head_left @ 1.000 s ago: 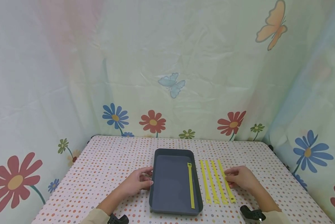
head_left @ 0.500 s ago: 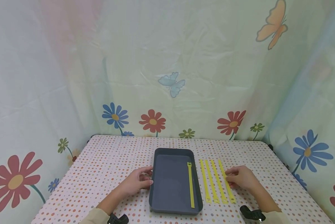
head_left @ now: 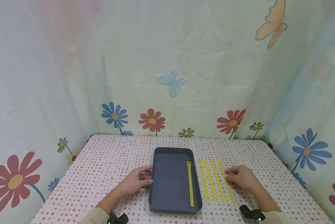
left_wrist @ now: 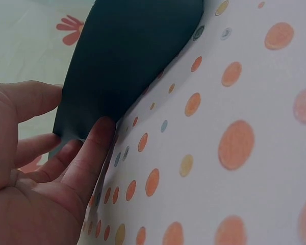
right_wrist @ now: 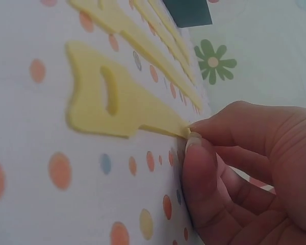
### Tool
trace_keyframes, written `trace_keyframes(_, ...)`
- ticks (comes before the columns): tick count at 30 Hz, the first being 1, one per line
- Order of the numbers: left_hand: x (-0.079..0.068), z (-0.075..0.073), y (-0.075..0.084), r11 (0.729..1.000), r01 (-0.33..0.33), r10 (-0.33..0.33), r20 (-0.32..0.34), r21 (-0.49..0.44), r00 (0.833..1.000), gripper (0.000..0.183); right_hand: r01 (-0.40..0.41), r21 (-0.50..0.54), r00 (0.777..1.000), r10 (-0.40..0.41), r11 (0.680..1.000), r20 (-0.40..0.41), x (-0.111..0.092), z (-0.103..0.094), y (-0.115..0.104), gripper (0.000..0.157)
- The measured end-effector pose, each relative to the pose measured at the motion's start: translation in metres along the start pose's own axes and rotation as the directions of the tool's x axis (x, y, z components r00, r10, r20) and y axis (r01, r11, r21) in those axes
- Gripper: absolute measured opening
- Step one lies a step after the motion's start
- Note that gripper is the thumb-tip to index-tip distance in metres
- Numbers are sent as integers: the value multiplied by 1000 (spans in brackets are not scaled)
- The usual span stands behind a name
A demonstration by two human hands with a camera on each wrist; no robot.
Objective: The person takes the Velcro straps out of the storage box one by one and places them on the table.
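A dark grey rectangular tray (head_left: 167, 183) lies on the dotted table, with one yellow slotted cable strap (head_left: 191, 186) lengthwise along its right side. My left hand (head_left: 134, 182) touches the tray's left wall with loosely extended fingertips; the left wrist view shows them against the dark outer wall (left_wrist: 132, 51). Right of the tray, several similar yellow straps (head_left: 209, 180) lie side by side. My right hand (head_left: 241, 179) pinches the edge of the rightmost strap (head_left: 230, 193) between thumb and forefinger. In the right wrist view its slotted end (right_wrist: 132, 109) lies close to the tabletop.
A dotted white cloth (head_left: 114, 155) covers the table. Behind and at both sides hangs a curtain (head_left: 198, 62) printed with flowers and butterflies. Each wrist wears a dark strap, the right one (head_left: 251, 213) resting low near the front.
The rightmost strap has shifted slightly and now runs more nearly parallel to its neighbours. Both hands stay almost where they were; the head view tilts down very slightly.
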State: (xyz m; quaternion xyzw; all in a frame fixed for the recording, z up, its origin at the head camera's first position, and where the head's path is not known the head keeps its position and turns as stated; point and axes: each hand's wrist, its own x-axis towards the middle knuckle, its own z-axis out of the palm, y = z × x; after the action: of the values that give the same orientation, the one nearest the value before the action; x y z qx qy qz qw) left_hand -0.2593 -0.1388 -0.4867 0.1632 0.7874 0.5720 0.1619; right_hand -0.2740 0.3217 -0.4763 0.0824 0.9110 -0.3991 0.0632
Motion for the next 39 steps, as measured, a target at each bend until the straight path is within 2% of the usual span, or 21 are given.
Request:
trace_keyframes(18, 0, -1, 1, 1000, -3, 3, -3, 26, 1000, 64, 18, 42, 1000, -17, 999, -23, -2, 2, -1, 37)
trace_keyframes(27, 0, -1, 2, 1000, 2, -2, -3, 16, 1000, 64, 129, -1, 991, -129, 992, -31, -14, 3, -23, 37)
trace_keyframes(34, 0, -1, 1, 1000, -3, 3, 8, -5, 1000, 64, 187, 110, 982, -188, 976, -1, -19, 13, -38, 36)
trace_keyframes(39, 0, 0, 1, 1000, -7, 7, 9, -2, 1000, 64, 238, 128, 970, -242, 963, 18, -19, 20, -48, 34)
